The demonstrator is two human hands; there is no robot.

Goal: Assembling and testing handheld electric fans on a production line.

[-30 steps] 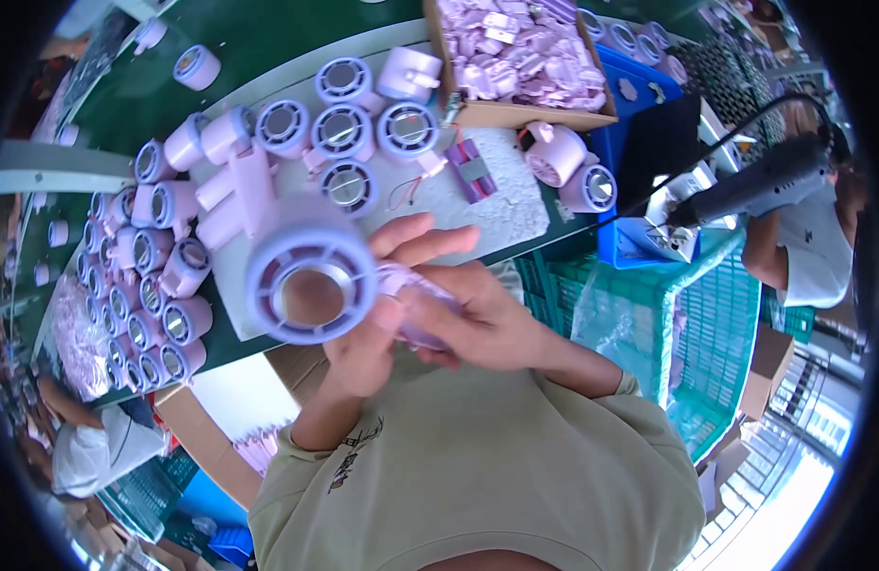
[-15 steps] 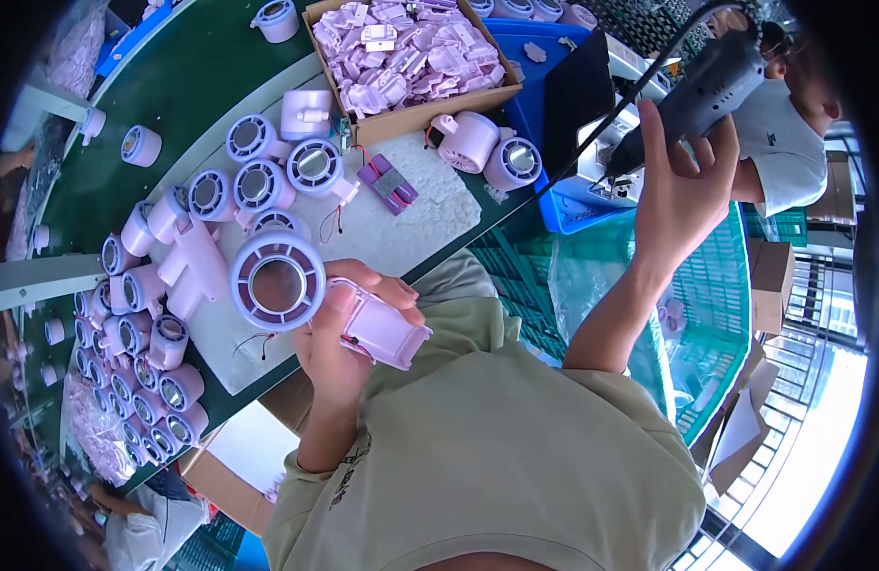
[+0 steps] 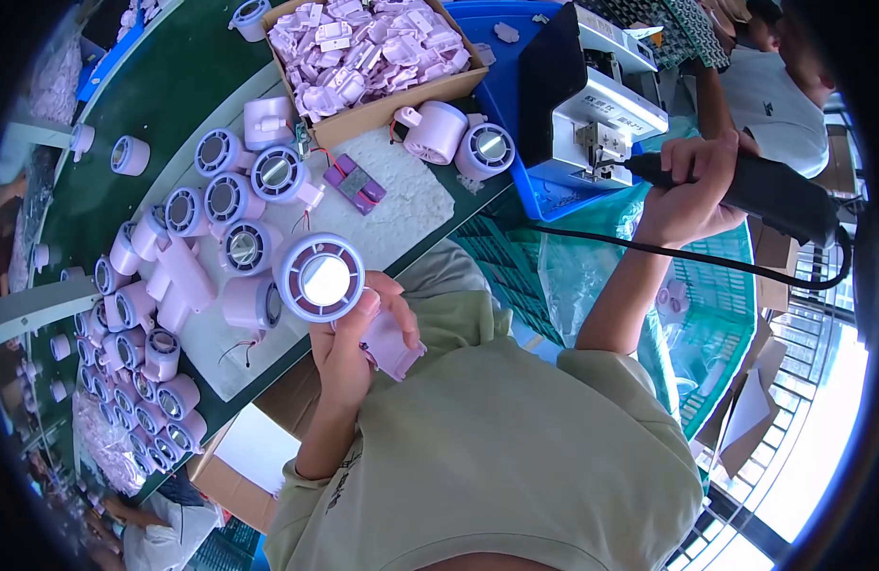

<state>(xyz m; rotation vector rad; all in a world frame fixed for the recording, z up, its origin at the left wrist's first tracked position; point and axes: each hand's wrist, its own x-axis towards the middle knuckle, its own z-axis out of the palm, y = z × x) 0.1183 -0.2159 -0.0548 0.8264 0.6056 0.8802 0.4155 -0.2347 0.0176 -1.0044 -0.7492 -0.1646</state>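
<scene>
square and steady at the white machine (image 3: 606, 103)

in the head view, the person's hands are well apart. the right hand (image 3: 696, 181), just beside the white machine on its right, is wrapped round a black power screwdriver (image 3: 777, 195); its tip points at the machine's metal front, though contact cannot be told. the left hand (image 3: 349, 347), well to the left of the machine and nearer the person, grips a lilac housing (image 3: 322, 278), ringed end up.

good work here probably means bringing the tip in straight along its own line, without prying sideways. the black cable (image 3: 687, 254) crosses the right forearm below the machine, so slack there seems wise. a level left wrist should protect the housing.
</scene>
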